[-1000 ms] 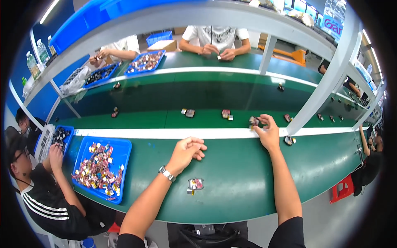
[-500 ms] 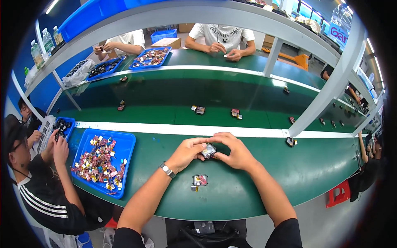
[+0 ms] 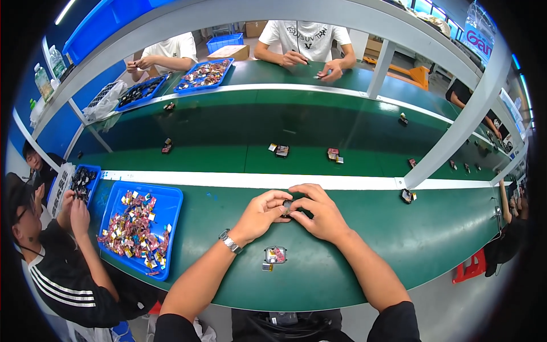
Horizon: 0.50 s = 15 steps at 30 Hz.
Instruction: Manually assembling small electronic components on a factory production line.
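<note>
Closest to the worker's lap, an open little device (image 3: 276, 255) lies flat on the green worktable (image 3: 342, 279), pinkish parts showing inside it, with a silver and yellow piece (image 3: 267, 266) just below. A bit past that, two bare hands meet above the table: the left hand (image 3: 263, 214), a metal watch (image 3: 230, 241) on its wrist, and the right hand (image 3: 321, 215) have thumbs and fingertips clamped on one small dark case (image 3: 287, 208) between them; the fingers cover so much of it that I can't make out its face. Over on the left sits a blue tray (image 3: 171, 199) heaped with red, white and yellow parts, and beside it a co-worker (image 3: 74, 279) in a dark top with white sleeve stripes has both hands raised near a tray of black pieces (image 3: 96, 183). Away to the right, another unit (image 3: 407, 196) lies by the foot of a grey post (image 3: 450, 134). Beyond a white rail (image 3: 228, 180), a second green strip (image 3: 216, 161) carries more such units, spread well apart. Farther still, two people in white shirts (image 3: 305, 40) sit near another parts tray (image 3: 194, 89), with an orange pallet truck (image 3: 419, 76) behind.
</note>
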Available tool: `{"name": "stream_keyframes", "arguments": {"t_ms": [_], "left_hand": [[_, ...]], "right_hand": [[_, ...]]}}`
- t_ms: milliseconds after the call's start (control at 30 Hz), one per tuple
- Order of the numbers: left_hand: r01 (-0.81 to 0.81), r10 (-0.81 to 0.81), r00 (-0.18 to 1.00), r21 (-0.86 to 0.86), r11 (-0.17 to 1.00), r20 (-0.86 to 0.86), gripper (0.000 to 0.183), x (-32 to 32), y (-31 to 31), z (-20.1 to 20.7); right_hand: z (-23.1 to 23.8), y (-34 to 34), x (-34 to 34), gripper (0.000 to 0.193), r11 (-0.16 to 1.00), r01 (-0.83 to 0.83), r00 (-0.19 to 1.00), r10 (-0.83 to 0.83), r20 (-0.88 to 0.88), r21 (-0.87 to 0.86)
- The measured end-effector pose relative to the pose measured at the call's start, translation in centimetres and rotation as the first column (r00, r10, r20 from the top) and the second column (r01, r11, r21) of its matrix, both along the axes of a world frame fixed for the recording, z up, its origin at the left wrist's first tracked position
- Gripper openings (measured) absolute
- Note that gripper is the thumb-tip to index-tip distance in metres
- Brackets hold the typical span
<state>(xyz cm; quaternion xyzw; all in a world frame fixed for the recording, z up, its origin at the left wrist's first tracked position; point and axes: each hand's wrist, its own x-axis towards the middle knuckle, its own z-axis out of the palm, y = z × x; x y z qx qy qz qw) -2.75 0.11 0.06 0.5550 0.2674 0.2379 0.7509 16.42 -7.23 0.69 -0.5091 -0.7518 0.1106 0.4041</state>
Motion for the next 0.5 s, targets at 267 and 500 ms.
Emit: {"name": "stream_keyframes", "arguments": {"t_ms": [267, 500], "left_hand": [[0.063, -0.055, 0.992, -0.069, 0.996, 0.113, 0.030, -0.3, 0.4, -0.4], [0.151, -0.155, 0.980, 0.038, 0.988, 0.123, 0.034, -0.4, 0.4, -0.2]], "right_hand": [[-0.1, 0.0, -0.6, 0.012, 0.998, 0.013, 1.000, -0.014, 0.019, 0.069], [0.0, -0.5, -1.3, 0.005, 0.995, 0.090, 0.991, -0.085, -0.102, 0.047]]}}
